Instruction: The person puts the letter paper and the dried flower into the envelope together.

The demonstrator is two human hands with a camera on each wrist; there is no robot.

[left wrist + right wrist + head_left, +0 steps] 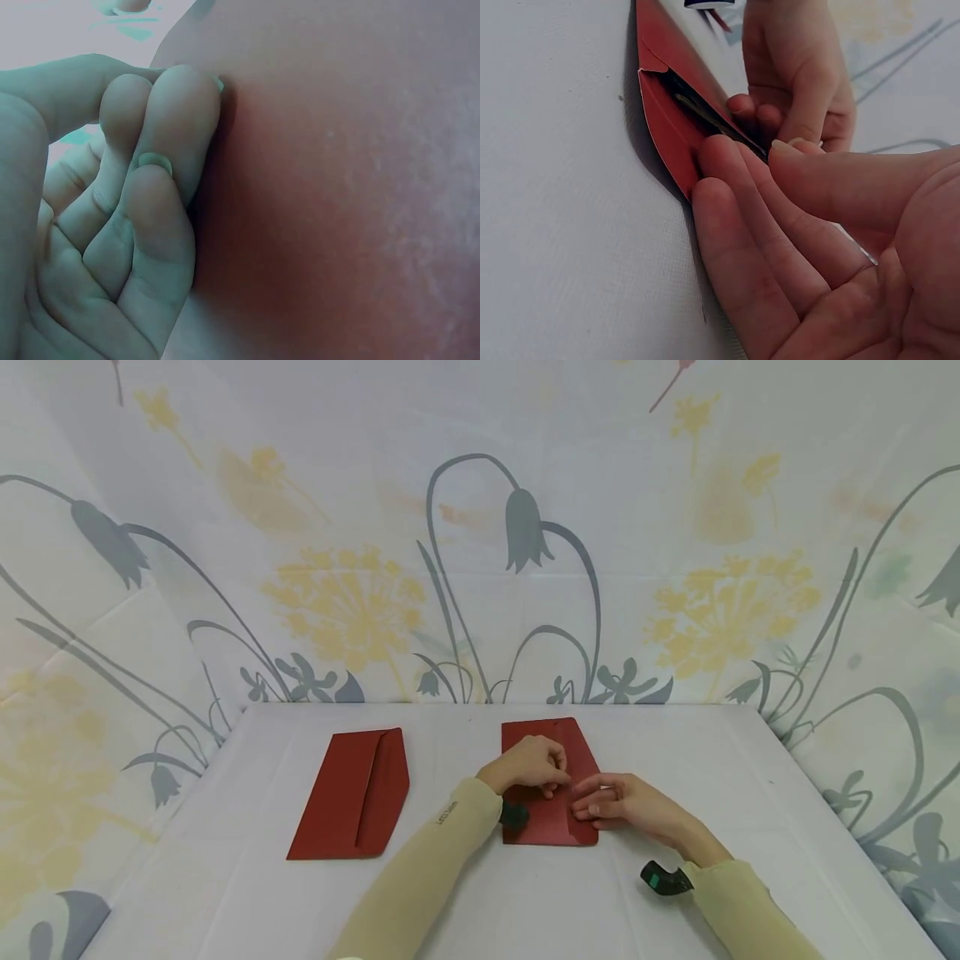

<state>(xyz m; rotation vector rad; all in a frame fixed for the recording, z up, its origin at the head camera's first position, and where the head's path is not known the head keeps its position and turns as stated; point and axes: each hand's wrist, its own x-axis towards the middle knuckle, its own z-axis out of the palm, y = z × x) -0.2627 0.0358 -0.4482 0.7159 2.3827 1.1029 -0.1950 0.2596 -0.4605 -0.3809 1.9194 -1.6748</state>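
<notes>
A red envelope (543,831) lies on the white table under both hands. In the right wrist view its mouth gapes, and a thin dark strip (697,112) shows inside the slit. My left hand (534,764) pinches the envelope near the edge of that opening, its fingers curled and the thumb tip hidden behind a finger in the left wrist view. From the other side, my right hand (626,806) rests its fairly straight fingertips (714,199) on the flap, the thumb over the opening. Whether the right thumb grips the strip I cannot tell.
Another red envelope (333,802) lies to the left, its flap side toward the right. Dark wrist devices (663,878) jut from both sleeves. A floral-printed cloth (480,610) stands behind the white table (247,902) and along its sides.
</notes>
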